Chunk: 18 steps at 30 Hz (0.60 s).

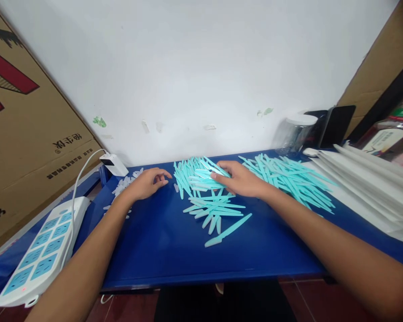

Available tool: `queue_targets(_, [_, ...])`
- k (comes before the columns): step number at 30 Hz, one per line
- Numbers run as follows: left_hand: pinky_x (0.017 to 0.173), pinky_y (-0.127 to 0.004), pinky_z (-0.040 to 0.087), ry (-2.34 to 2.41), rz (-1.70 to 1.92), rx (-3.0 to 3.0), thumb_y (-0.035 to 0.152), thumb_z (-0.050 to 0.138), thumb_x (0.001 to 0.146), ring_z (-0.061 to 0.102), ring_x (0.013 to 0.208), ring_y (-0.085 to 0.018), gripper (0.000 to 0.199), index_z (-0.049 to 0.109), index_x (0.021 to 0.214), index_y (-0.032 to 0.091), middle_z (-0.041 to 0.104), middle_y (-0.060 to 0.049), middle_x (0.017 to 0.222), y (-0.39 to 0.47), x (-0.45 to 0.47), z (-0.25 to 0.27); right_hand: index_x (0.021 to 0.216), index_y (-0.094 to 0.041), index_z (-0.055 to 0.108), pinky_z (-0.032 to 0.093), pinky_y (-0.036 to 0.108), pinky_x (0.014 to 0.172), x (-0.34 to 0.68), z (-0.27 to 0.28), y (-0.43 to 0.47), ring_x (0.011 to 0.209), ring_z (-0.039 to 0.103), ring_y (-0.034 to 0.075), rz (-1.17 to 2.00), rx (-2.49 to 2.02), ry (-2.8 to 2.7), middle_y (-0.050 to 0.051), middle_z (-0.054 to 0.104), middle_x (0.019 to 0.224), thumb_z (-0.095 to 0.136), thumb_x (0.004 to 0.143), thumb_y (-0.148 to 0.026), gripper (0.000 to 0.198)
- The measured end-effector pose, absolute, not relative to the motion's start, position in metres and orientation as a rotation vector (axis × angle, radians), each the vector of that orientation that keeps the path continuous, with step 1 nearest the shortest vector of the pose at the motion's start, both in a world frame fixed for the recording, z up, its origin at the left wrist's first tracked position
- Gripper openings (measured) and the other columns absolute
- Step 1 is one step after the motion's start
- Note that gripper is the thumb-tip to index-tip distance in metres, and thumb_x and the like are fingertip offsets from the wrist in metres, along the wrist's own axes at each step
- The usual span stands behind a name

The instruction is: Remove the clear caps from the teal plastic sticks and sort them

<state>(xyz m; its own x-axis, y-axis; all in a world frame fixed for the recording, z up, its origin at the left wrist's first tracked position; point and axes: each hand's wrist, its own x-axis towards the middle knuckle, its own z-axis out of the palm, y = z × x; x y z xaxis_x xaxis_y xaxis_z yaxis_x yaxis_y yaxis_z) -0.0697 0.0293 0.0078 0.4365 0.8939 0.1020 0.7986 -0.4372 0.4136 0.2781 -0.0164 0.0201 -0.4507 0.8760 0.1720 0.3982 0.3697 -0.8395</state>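
My right hand [240,179] is closed on a bunch of turquoise eyebrow razors [204,172], just above a middle pile. Below it more razors [215,208] lie criss-crossed on the blue table [161,250], and a single razor [228,230] lies nearest the front edge. My left hand [151,182] hovers left of the middle pile, fingers curved and apart, with nothing visible in it. Under and behind my left wrist are small translucent pieces that look like caps [122,184]. A larger heap of razors [289,179] spreads to the right, behind my right forearm.
A white power strip [43,250] and a white plug-in charger [114,164] with a cable are at left, beside a large cardboard box [30,134]. At right stand a lidded clear jar [297,134], stacked white sleeves [369,192] and a bottle [386,136]. A white wall [195,80] closes the back.
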Motion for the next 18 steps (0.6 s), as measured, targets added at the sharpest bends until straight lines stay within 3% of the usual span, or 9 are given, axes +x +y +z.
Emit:
queue_targets(9, [0.084,-0.033,0.051,1.267,0.347,2.387,0.052,0.07,0.087,0.063,0.092,-0.022,0.034,0.08,0.106,0.025,0.068,-0.008,0.105,0.016,-0.057,0.017,0.078,-0.023,0.04,0.036,0.028,0.049,0.279,0.02,-0.015,0.048,0.048,0.012,0.952,-1.104,-2.021,-0.005,0.039,0.062,0.062,0.096,-0.049,0.038])
queue_targets(18, [0.077,-0.031,0.049,1.273,0.308,2.415,0.056,0.067,0.089,0.063,0.085,-0.021,0.036,0.073,0.091,0.021,0.07,-0.007,0.093,0.018,-0.057,0.011,0.079,-0.023,0.038,0.036,0.027,0.048,0.278,0.018,-0.015,0.047,0.049,0.012,0.937,-1.109,-2.042,-0.006,0.037,0.064,0.06,0.096,-0.053,0.041])
